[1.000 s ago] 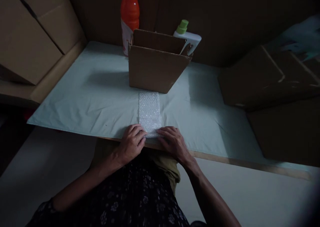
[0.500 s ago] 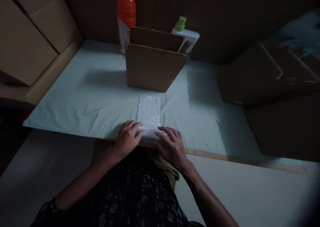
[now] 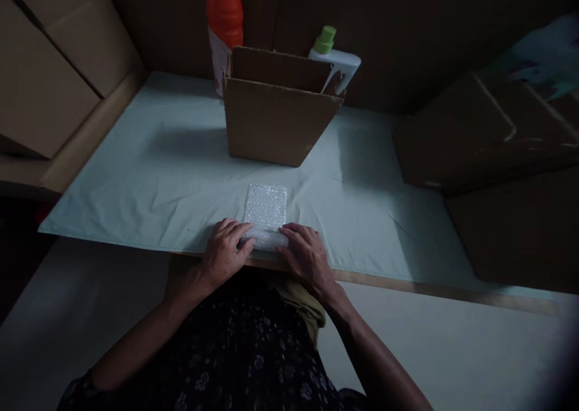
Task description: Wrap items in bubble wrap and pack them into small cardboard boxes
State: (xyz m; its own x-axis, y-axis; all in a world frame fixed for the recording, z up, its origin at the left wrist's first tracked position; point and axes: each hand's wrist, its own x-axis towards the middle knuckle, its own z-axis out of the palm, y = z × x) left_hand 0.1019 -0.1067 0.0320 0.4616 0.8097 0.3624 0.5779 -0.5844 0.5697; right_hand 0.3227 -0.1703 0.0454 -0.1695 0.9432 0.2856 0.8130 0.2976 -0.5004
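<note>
A strip of bubble wrap (image 3: 266,206) lies on the pale green table cover (image 3: 172,176) near the front edge, rolled up at its near end. My left hand (image 3: 225,251) and my right hand (image 3: 304,254) sit side by side on that roll, fingers curled over it from both ends. What is inside the roll is hidden. An open cardboard box (image 3: 275,116) stands upright just beyond the wrap.
Behind the box stand an orange bottle (image 3: 223,22) and a white bottle with a green cap (image 3: 335,58). Large cardboard boxes (image 3: 49,67) crowd the left side. Flat cardboard sheets (image 3: 488,140) lie on the right. The table's wooden front edge (image 3: 429,287) runs below my hands.
The flat part of the bubble wrap has grown shorter as the roll under my hands moved away from me. Both hands shifted slightly forward with it.
</note>
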